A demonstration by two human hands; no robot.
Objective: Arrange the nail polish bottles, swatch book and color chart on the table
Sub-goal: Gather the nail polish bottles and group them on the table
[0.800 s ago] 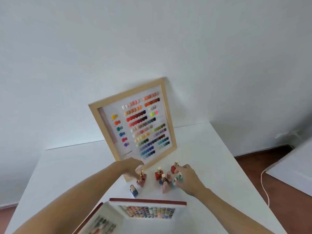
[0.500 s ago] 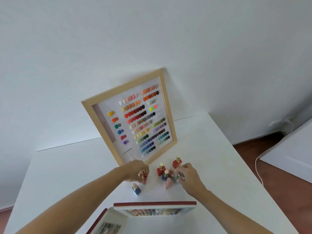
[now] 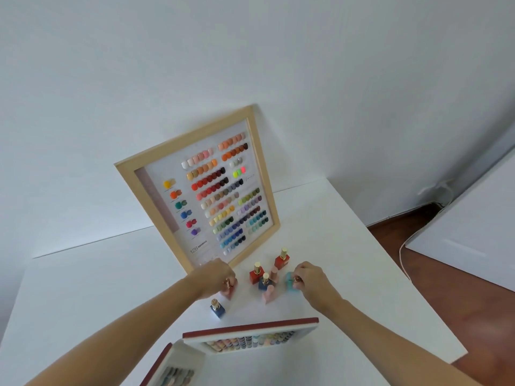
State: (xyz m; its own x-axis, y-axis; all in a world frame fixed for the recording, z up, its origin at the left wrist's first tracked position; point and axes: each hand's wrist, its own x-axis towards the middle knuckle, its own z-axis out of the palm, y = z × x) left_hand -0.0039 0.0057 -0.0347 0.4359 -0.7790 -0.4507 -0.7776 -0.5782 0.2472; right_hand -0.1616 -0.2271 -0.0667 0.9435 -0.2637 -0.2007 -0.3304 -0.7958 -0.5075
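Note:
A wood-framed color chart (image 3: 200, 190) leans against the wall at the back of the white table (image 3: 83, 288). In front of it stand several nail polish bottles: two red ones (image 3: 255, 273) (image 3: 282, 259), a dark blue one (image 3: 264, 282), two pale pink ones (image 3: 269, 293) and a blue one (image 3: 217, 309) apart at the front left. My left hand (image 3: 217, 277) is shut on a pink bottle (image 3: 230, 289). My right hand (image 3: 312, 280) grips a teal bottle (image 3: 289, 282) by its gold cap. The open swatch book (image 3: 250, 337) stands at the near edge.
The table's right edge (image 3: 390, 260) drops to a brown wooden floor (image 3: 473, 316) where a thin cable (image 3: 404, 260) runs. A white furniture panel (image 3: 473, 224) stands at the far right. Bare white tabletop lies to the left of the bottles.
The view has tilted upward a little. My right hand has shifted right with the teal bottle, away from the cluster. My left hand stays on the pink bottle.

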